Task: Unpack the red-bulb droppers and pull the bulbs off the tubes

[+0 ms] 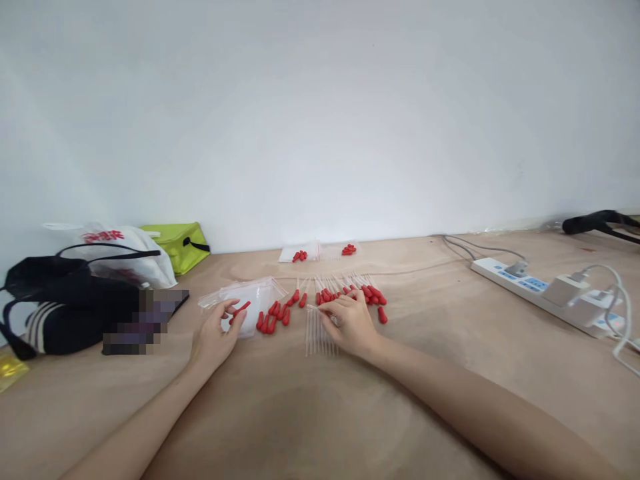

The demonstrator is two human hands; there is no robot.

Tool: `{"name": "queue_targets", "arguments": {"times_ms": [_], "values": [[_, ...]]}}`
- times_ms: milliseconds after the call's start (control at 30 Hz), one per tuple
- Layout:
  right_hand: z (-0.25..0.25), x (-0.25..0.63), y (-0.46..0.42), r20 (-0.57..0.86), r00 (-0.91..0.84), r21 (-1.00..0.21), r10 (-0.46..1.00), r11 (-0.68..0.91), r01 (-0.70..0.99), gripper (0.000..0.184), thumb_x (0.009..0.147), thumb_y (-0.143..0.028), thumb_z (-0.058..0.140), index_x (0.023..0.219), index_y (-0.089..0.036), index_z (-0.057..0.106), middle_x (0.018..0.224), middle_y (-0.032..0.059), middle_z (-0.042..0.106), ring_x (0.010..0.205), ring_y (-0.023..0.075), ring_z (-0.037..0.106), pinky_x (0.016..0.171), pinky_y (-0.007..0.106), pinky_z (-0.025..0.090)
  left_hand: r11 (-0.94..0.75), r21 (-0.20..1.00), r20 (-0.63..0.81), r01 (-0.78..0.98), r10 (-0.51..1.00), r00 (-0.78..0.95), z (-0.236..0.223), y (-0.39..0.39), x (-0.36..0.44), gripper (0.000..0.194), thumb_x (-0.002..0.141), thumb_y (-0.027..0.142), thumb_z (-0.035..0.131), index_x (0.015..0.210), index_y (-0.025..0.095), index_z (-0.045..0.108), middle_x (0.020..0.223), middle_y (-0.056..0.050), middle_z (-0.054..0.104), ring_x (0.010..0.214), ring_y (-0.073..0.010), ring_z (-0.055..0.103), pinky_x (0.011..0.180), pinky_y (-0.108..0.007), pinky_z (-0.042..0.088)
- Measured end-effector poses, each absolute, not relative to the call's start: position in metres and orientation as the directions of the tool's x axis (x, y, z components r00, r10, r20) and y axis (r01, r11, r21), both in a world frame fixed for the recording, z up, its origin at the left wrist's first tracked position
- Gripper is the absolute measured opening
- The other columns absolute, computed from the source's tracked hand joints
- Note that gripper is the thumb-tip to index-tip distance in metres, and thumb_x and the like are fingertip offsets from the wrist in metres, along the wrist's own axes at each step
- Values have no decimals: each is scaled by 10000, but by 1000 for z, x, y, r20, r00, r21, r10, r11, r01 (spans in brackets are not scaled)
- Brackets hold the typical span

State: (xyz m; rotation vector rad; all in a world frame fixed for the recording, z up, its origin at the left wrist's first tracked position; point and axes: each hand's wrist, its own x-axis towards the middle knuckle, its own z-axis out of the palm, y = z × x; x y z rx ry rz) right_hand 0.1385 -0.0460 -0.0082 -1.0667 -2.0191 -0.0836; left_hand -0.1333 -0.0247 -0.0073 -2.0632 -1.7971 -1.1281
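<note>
Between the thumb and fingers of my left hand (220,330) is a red rubber dropper bulb (241,311), held above the clear zip bags (255,297). My right hand (353,323) is closed in a pinch on one end of a thin clear dropper tube (314,307), above a row of bare tubes (320,340). Loose red bulbs (270,325) lie in a pile between my hands. Behind my right hand, several droppers fitted with red bulbs (373,293) lie side by side, partly hidden by the hand.
Two bags of droppers with red bulbs (320,252) lie by the wall. On the right is a power strip (535,283) with plugged chargers and a white cable (623,313). A black bag (75,307), a white plastic bag (125,257) and a lime-green bag (177,247) stand left.
</note>
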Motion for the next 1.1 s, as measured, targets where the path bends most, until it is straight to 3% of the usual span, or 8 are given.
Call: {"name": "queue_targets", "arguments": {"times_ms": [133, 300, 400, 533, 633, 733, 933, 1100], "values": [[-9, 117, -34, 666, -338, -232, 665, 615, 753, 147, 759, -194, 489, 680, -193, 613, 638, -11, 649, 645, 115, 508, 741, 331, 199, -263, 262, 610, 929, 791, 51, -6, -24, -135, 295, 722, 443, 481, 859, 194, 560, 739, -20, 617, 722, -186, 567, 667, -297, 439], [-12, 105, -31, 601, -448, -112, 662, 624, 773, 156, 724, -172, 500, 602, -177, 597, 630, 12, 640, 704, 146, 475, 736, 368, 183, -259, 301, 526, 918, 848, 66, -5, -26, -131, 305, 739, 460, 460, 821, 189, 572, 761, -29, 630, 732, -182, 587, 654, -281, 454], [-9, 104, -36, 543, -452, -156, 708, 614, 774, 151, 731, -239, 517, 621, -183, 605, 660, 14, 639, 760, 163, 466, 743, 380, 180, -313, 324, 517, 893, 849, 110, -5, -28, -128, 326, 751, 469, 441, 811, 180, 579, 794, -44, 627, 745, -183, 586, 658, -288, 468], [-3, 103, -46, 464, -448, -262, 764, 601, 755, 243, 686, -453, 574, 736, -223, 635, 727, 12, 634, 806, 178, 455, 764, 382, 181, -384, 407, 530, 829, 838, 127, -8, -30, -125, 332, 760, 470, 439, 803, 171, 577, 834, -54, 606, 768, -175, 586, 691, -286, 489], [-1, 104, -52, 423, -478, -257, 770, 608, 751, 361, 635, -550, 584, 763, -217, 643, 753, 29, 623, 799, 181, 448, 750, 377, 186, -389, 486, 509, 783, 854, 108, -9, -32, -124, 330, 772, 457, 430, 827, 164, 571, 854, -58, 603, 754, -160, 595, 656, -255, 503], [-2, 106, -55, 399, -509, -228, 763, 620, 751, 466, 574, -636, 582, 737, -204, 646, 727, 34, 603, 785, 182, 441, 740, 373, 187, -381, 455, 529, 805, 843, 100, -9, -32, -124, 326, 782, 442, 408, 837, 167, 574, 846, -59, 616, 754, -167, 590, 615, -251, 497], [-6, 109, -54, 415, -519, -212, 747, 635, 743, 511, 563, -681, 560, 733, -207, 649, 709, 22, 581, 765, 169, 437, 721, 352, 193, -358, 405, 568, 841, 820, 75, -11, -29, -128, 319, 797, 396, 359, 856, 164, 569, 837, -61, 628, 757, -174, 583, 611, -260, 479], [-13, 118, -52, 562, -411, -250, 718, 621, 743, 361, 678, -555, 560, 778, -222, 657, 686, 9, 572, 716, 139, 438, 709, 336, 191, -378, 355, 612, 855, 785, 93, -10, -30, -130, 295, 795, 375, 360, 856, 171, 565, 851, -55, 612, 797, -174, 568, 687, -277, 466]]}}
